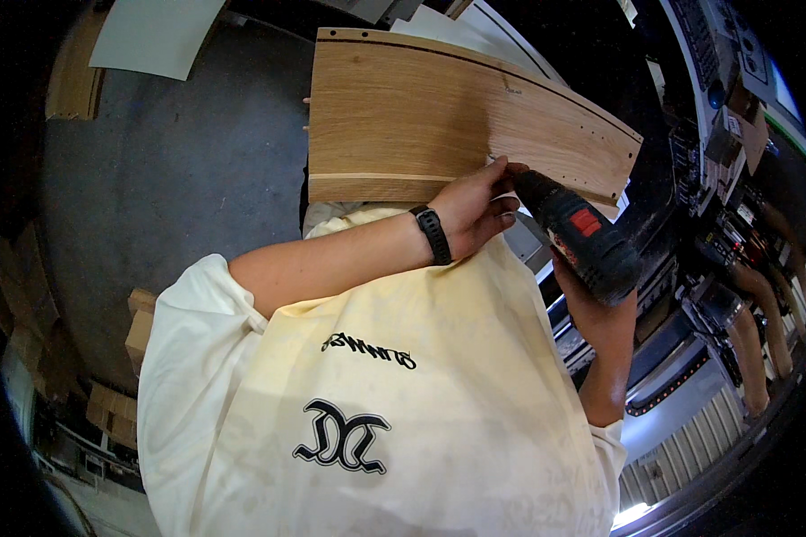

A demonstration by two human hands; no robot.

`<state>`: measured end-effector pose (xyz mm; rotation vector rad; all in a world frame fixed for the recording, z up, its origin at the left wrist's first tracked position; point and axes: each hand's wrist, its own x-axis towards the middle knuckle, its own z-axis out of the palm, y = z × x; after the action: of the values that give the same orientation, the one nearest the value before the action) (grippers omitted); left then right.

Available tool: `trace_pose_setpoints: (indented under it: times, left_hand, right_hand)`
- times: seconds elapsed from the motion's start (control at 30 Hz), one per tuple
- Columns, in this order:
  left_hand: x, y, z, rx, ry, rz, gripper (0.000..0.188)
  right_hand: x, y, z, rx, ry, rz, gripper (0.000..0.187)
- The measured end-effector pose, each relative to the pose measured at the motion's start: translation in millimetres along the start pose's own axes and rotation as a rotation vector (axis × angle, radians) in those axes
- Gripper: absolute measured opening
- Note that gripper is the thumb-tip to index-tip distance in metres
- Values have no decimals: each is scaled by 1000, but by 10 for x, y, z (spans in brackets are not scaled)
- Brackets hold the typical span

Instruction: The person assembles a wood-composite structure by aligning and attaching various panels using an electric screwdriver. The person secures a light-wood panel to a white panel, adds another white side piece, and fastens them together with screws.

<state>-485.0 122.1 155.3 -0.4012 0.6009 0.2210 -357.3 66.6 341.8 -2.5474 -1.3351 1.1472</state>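
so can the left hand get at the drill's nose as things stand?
Probably yes: the left hand is close beside the drill's nose, with nothing visible blocking it; whether they touch is unclear.

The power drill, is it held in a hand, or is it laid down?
Held: the power drill is in the right hand, whose grip is mostly hidden beneath it. Its nose points toward the left hand.

The right hand (pixel 571 279) grips a dark power drill (pixel 591 237); forward-left of that grip, the left hand (pixel 470 210) sits beside the drill's nose (pixel 532 186), with a wooden board (pixel 403 107) beyond.
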Motion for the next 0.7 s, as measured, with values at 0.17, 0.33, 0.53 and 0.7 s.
trace_pose_setpoints:
  times: [0.17,0.33,0.53,0.7]
  left_hand:
    - [-65,35,-7,92,23,44,33]
    - [-452,320,52,627,117,91,34]
    - [-909,1034,-244,1476,575,1367,32]
    - [-931,1199,-709,1454,889,1346,45]
  right_hand:
    - [-29,103,88,-51,113,3,31]
    - [61,7,38,-12,73,-67,34]
    - [32,15,35,74,91,-46,37]
    - [47,80,44,42,101,-62,39]
